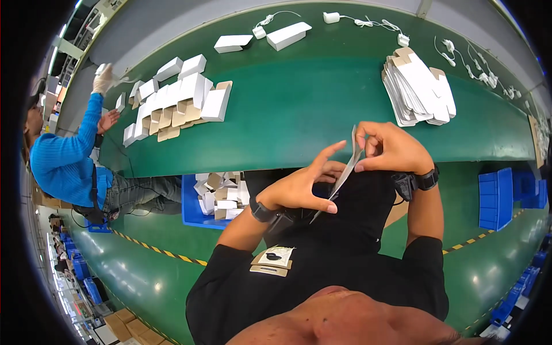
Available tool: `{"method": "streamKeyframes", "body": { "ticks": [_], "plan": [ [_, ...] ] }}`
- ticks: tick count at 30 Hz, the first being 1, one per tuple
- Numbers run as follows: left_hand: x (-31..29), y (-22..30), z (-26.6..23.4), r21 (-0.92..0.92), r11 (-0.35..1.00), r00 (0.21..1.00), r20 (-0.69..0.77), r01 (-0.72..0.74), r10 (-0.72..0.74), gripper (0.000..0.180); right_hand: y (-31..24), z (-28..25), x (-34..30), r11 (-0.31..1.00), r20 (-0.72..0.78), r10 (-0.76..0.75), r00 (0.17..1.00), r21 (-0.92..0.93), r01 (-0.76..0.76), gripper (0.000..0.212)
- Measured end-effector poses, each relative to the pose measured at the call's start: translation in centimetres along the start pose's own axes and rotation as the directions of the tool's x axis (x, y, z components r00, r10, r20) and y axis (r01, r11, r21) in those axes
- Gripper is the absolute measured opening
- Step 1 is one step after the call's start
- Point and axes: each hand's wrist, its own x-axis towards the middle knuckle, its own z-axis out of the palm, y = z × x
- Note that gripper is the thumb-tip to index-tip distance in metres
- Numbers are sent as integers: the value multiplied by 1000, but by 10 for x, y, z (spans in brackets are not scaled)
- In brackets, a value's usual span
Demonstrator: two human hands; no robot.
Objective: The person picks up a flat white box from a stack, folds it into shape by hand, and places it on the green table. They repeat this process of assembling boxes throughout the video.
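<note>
I hold a flat, unfolded white carton blank [345, 172] edge-on over my lap, just below the green table's near edge. My right hand [391, 148] pinches its upper end between thumb and fingers. My left hand [305, 184] grips its lower part, with the index finger stretched up along the card. Both wrists carry black bands. A stack of the same flat blanks [417, 86] lies on the green table [305, 109] just beyond my right hand.
A group of folded white boxes [178, 103] stands at the table's left; more boxes [287, 35] and white chargers with cables [368, 23] lie at the back. A blue bin [192, 214] of folded boxes sits by my left knee. A person in a blue sweater [69, 155] works at left.
</note>
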Motion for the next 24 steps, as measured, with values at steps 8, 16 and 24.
{"method": "streamKeyframes", "body": {
  "ticks": [8, 16, 24],
  "plan": [
    [-16, -3, -5, -136, 989, 996, -54, 60, -68, 119, 23, 25, -8, 978, 42, -109, 993, 183, 99, 25],
    [-5, -24, -2, -326, 941, 981, -135, 88, -138, 100, 21, 45, 10, 979, -19, 183, 983, 93, -180, 20],
    [-2, -7, 9, -303, 952, 979, -181, 35, -93, 91, 36, 16, -11, 957, 191, -226, 955, 226, 181, 28]
  ]
}}
